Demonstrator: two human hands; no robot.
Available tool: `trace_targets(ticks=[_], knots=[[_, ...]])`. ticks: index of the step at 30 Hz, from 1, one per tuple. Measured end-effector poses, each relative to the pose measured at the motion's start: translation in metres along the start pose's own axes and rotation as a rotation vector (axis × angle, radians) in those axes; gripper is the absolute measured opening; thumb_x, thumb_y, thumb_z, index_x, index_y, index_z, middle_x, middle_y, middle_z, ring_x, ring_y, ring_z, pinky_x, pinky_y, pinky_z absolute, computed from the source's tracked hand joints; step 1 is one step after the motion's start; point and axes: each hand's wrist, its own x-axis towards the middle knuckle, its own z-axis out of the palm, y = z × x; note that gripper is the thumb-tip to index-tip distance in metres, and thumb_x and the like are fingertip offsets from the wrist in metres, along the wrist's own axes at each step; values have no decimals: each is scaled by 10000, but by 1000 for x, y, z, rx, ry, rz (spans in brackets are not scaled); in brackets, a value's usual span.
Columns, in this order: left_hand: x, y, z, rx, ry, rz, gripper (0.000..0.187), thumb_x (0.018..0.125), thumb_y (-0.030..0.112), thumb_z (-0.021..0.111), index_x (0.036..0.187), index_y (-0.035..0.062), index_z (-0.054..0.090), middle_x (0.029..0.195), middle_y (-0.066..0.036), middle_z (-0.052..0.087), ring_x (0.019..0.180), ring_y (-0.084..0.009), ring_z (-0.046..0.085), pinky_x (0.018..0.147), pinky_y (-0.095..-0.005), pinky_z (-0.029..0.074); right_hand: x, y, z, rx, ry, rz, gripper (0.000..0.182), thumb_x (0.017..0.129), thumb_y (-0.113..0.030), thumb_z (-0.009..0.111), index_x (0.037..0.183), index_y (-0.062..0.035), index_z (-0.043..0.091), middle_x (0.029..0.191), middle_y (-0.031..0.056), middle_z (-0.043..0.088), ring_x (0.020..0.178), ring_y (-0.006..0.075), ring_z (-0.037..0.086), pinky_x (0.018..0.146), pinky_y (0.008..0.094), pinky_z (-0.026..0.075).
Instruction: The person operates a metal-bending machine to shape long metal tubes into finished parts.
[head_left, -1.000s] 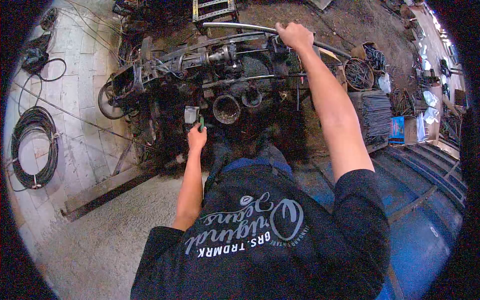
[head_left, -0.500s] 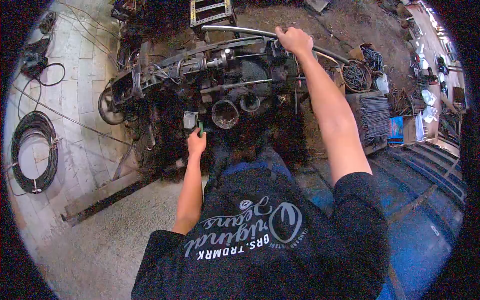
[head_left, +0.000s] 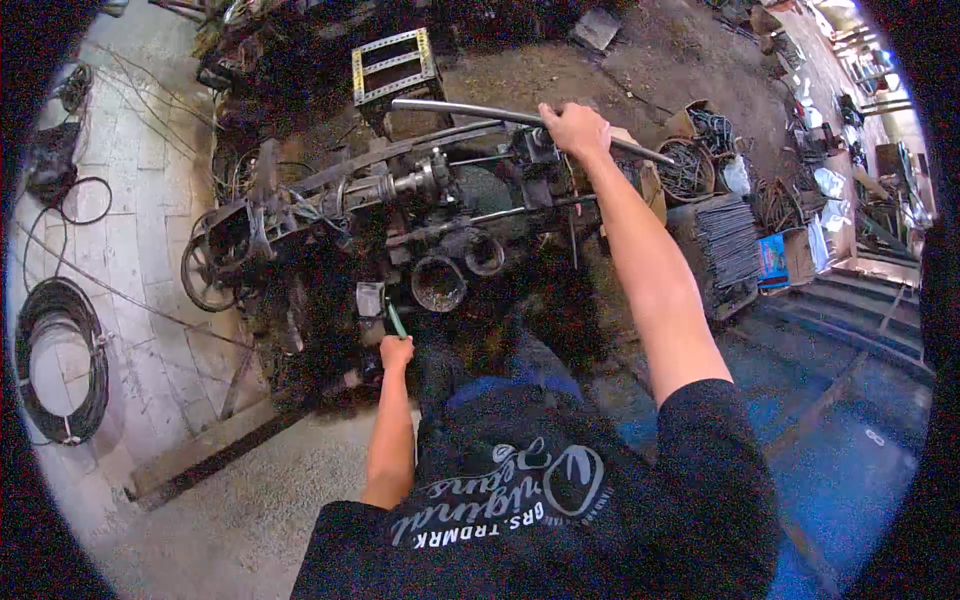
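One black coil left of the machine, left hand closed round a green handle at the machine's near side, two cups beyond, right hand wrapped round a metal bar along the machine's far side, rods right of the machine

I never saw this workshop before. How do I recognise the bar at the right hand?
Find the dark machine, then the right hand at its far side. The bar is the long grey one in that hand; the machine's shiny rods lie nearer the person, untouched.
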Motion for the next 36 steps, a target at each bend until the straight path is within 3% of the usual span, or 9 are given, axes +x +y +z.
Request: trace_targets(ticks=[10, 12, 13, 16, 17, 20, 29, 32, 36], knots=[[60, -22, 51, -110, 63, -11, 395, 863, 370, 619, 1009, 4, 621, 793, -126, 606, 684, -255, 591, 624, -461, 473, 8, 1, 13, -79, 51, 7, 654, 815, -609, 409, 877, -21, 689, 931, 213, 657, 904, 362, 633, 828, 457, 476], [63, -21, 51, 138, 154, 27, 380, 863, 355, 621, 1027, 12, 626, 804, -140, 611, 696, -265, 592, 649, -459, 489, 8, 0, 10, -49, 44, 14, 649, 815, -607, 408, 882, -26, 690, 931, 212, 657, 903, 362, 633, 827, 459, 477], [69, -27, 49, -4, 3, -39, 385, 873, 333, 610, 1058, -5, 615, 874, -165, 623, 751, -277, 611, 676, -443, 500, 6, 0, 12, -18, 33, 6, 644, 816, -605, 408, 887, -31, 691, 931, 211, 657, 902, 363, 633, 826, 460, 477], [101, -58, 65, 0, 39, -75, 428, 849, 346, 636, 1054, -28, 605, 856, -161, 635, 746, -283, 620, 673, -417, 497, 6, -1, 10, -59, 38, 13, 639, 815, -606, 410, 907, -40, 691, 939, 210, 656, 910, 360, 631, 824, 460, 478], [110, -70, 63, 92, 39, 81, 497, 817, 376, 662, 1086, -34, 582, 823, -138, 644, 696, -296, 628, 645, -404, 502, 6, -2, 7, -55, 12, 20, 635, 812, -604, 418, 923, -41, 689, 954, 211, 653, 922, 357, 628, 824, 457, 480], [49, -20, 27, 34, -72, -102, 524, 796, 388, 681, 1123, -3, 564, 852, -124, 651, 620, -237, 633, 561, -362, 510, 4, 1, 6, -5, 17, 6, 632, 811, -604, 421, 930, -44, 689, 965, 210, 652, 929, 346, 630, 821, 452, 482], [11, -60, -17, -532, -180, -57, 287, 874, 331, 599, 1037, 95, 581, 846, -42, 625, 630, -154, 607, 462, -280, 411, -4, 22, -1, 259, 50, -131, 613, 870, -582, 359, 944, -62, 676, 959, 216, 647, 915, 369, 623, 837, 475, 469], [-17, -83, -21, -443, -109, -70, 295, 875, 330, 596, 1032, 82, 572, 843, -45, 629, 622, -149, 606, 455, -293, 404, 10, 55, 10, 330, 87, -179, 606, 891, -568, 323, 932, -78, 677, 938, 216, 647, 896, 383, 621, 835, 480, 464], [-34, -136, -15, -79, -26, -10, 388, 851, 331, 624, 1055, 2, 616, 938, -118, 650, 790, -219, 616, 654, -348, 482, -14, 101, -21, -71, -7, -212, 632, 910, -546, 294, 890, -28, 654, 956, 234, 630, 935, 369, 600, 842, 484, 439]])
